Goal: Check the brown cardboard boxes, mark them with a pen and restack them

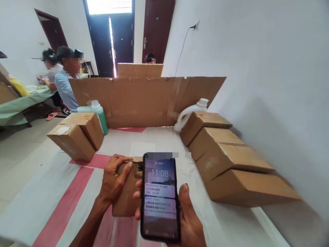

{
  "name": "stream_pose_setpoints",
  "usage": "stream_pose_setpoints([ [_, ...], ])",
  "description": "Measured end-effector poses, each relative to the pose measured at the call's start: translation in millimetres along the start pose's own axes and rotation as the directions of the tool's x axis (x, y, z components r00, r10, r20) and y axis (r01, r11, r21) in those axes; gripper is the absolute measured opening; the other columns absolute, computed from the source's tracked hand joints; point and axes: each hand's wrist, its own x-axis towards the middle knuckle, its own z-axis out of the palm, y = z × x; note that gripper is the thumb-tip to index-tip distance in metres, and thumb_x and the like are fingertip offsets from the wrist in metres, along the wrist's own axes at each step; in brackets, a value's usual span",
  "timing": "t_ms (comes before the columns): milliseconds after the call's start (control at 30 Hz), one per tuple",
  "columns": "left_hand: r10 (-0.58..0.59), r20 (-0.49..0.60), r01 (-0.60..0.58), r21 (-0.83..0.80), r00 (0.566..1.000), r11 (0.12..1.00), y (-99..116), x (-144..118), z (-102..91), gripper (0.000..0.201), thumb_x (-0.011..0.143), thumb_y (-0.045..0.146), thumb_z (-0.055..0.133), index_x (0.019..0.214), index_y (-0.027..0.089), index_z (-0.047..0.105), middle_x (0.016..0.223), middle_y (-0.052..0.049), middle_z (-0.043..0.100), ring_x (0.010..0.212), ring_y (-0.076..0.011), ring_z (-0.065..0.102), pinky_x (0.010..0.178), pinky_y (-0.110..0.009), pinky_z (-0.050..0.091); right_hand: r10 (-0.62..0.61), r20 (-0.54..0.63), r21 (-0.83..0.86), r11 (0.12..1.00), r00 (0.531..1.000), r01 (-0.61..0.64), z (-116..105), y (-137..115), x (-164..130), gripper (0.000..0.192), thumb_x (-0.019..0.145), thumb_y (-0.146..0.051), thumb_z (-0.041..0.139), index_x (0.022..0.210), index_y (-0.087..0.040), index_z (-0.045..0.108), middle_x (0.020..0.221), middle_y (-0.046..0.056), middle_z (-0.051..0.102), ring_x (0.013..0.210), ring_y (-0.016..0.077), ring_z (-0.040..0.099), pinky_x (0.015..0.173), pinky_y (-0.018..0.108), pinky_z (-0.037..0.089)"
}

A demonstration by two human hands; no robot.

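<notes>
My right hand (191, 219) grips a black smartphone (160, 218) upright, its lit screen turned towards me and reading 11:08 above several notifications. The thumb lies along the phone's right side and the fingertips curl round its left. Just left of it, my left hand (113, 175) holds a small brown cardboard box (124, 202) by its upper part, thumb on the near face and fingers over the top. A torn opening with something dark inside shows near the box's top right corner. The phone hides the box's right side.
Cardboard boxes (246, 156) line the table's right side, with a white jug (189, 115) behind them. Two boxes (74, 140) and a green bottle (100, 115) stand at left. A cardboard panel (144, 99) closes the far edge. People sit at another table (28, 103).
</notes>
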Motion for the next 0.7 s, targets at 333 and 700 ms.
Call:
stream_pose_setpoints([
  [333,-0.152,0.058,0.154,-0.039,0.987,0.987,-22.1,44.5,3.1,0.033,0.088,0.049,0.063,0.099,0.022,0.078,0.104,-0.007,0.073,0.102,-0.0261,0.066,0.095,-0.038,0.047,-0.510,-0.533,-0.694,0.720,0.675,-0.005,-176.8,-22.9,25.7,0.066,0.069,-0.072,0.076,0.096,-0.012,0.074,0.086,0.009,0.076,0.084,0.0275,0.070,0.075,0.035,0.053],
  [700,-0.254,0.151,0.282,-0.207,0.955,0.937,-48.1,79.6,7.9,0.046,0.086,0.053,0.064,0.115,0.019,0.076,0.108,-0.007,0.076,0.102,-0.0267,0.067,0.097,-0.037,0.048,-0.745,-0.364,-0.899,0.124,0.559,-0.419,-253.9,-5.4,26.1,0.075,0.077,-0.079,0.041,0.100,-0.014,0.069,0.094,0.020,0.070,0.090,0.0385,0.065,0.086,0.050,0.050],
])
